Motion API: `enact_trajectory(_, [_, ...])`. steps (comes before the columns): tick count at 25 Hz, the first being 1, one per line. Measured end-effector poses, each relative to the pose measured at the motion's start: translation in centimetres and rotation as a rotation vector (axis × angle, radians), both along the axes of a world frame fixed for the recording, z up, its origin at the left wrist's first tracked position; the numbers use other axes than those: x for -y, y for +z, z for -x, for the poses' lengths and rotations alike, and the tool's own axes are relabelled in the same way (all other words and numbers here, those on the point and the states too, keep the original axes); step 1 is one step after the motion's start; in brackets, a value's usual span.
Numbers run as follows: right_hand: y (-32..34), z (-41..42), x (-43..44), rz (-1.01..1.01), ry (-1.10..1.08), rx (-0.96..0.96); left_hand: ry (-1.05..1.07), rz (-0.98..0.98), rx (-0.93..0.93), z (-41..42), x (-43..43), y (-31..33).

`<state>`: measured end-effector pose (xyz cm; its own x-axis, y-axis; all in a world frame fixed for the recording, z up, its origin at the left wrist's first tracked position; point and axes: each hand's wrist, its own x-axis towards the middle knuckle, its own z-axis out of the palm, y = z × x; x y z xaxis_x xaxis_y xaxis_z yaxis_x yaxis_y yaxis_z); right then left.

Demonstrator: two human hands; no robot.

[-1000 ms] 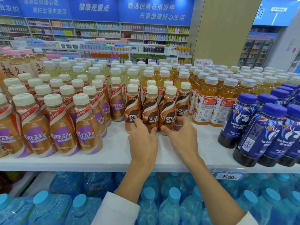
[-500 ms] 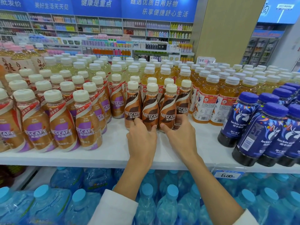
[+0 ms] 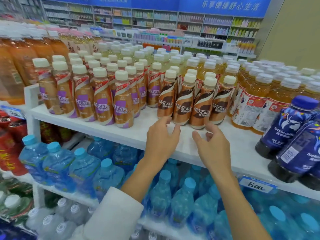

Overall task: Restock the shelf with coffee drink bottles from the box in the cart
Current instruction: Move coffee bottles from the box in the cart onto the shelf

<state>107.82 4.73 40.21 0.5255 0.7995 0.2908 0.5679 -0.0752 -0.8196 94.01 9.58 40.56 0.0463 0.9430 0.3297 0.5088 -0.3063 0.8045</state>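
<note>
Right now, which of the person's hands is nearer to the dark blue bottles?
Right. The right hand hovers over the shelf edge, left of the dark blue bottles with bare shelf between; the left hand is farther left, by the brown-label coffee bottles.

Left side: white soft-fabric sleeve, wide cuff ending mid-forearm. Left hand, right hand and right forearm bare.

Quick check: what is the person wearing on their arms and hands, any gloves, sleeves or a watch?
The left hand and right hand are bare: no gloves, rings or watch show. The left arm wears a white sleeve whose loose cuff ends partway along the forearm. The right forearm is uncovered down to the frame's edge; any sleeve there is out of view.
</note>
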Motion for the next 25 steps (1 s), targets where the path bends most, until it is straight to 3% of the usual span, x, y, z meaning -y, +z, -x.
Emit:
enact_trajectory(7, [-1.0, 8.3, 9.7, -0.088, 0.095, -0.191, -0.045, 0.048, 0.256, 10.2, 9.8, -3.0])
enact_trajectory(13, [-9.4, 22.1, 15.8, 0.007, 0.263, -0.32, 0.13, 0.249, 0.406, 27.4, 19.5, -11.5])
enact_trajectory(19, [-16.9, 38.1, 21.0, 0.26, 0.488, -0.399, 0.53, 0.329, 0.498, 45.2, 32.4, -19.3])
enact_trajectory(25, [-21.4, 51.8, 24.6, 0.481, 0.727, -0.424, 0.955, 0.343, 0.617, 55.9, 43.0, -22.5])
